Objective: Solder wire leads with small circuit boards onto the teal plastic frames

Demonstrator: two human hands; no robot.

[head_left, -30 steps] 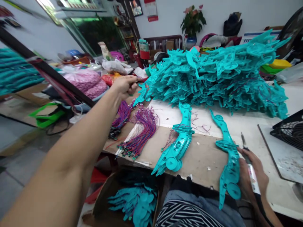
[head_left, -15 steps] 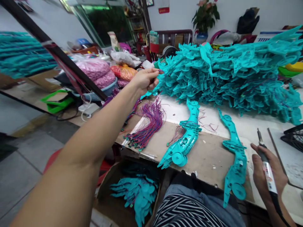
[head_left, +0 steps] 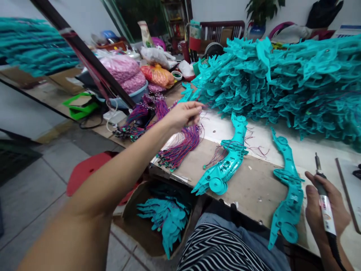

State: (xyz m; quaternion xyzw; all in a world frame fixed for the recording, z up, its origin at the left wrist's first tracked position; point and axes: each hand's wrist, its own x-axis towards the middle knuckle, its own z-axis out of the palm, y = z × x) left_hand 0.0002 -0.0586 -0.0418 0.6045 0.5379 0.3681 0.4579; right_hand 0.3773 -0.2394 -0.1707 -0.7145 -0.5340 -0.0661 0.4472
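Observation:
My right hand (head_left: 334,209) grips a soldering iron (head_left: 326,214), its metal tip pointing up and away from me. My left hand (head_left: 188,114) reaches out over a bundle of purple-red wires (head_left: 186,145), thumb and fingers pinched together. A small dark reddish bit shows at the fingertips, too small to name. Between my hands, two teal plastic pieces lie on the table: the left teal piece (head_left: 237,145) has thin wires across its middle, and the right teal piece (head_left: 289,188) lies close to the soldering iron.
A large heap of teal pieces (head_left: 282,86) fills the table's far side. More wire bundles (head_left: 141,113) lie at left, near pink bags (head_left: 121,71) and a green tray (head_left: 80,105). Below the edge stands a carton (head_left: 129,229) with teal pieces in it, beside a red stool (head_left: 87,169).
My left hand has come back from beside the teal heap toward the wire bundle, still pinched. The camera view has shifted, while my right hand keeps the soldering iron in the same hold.

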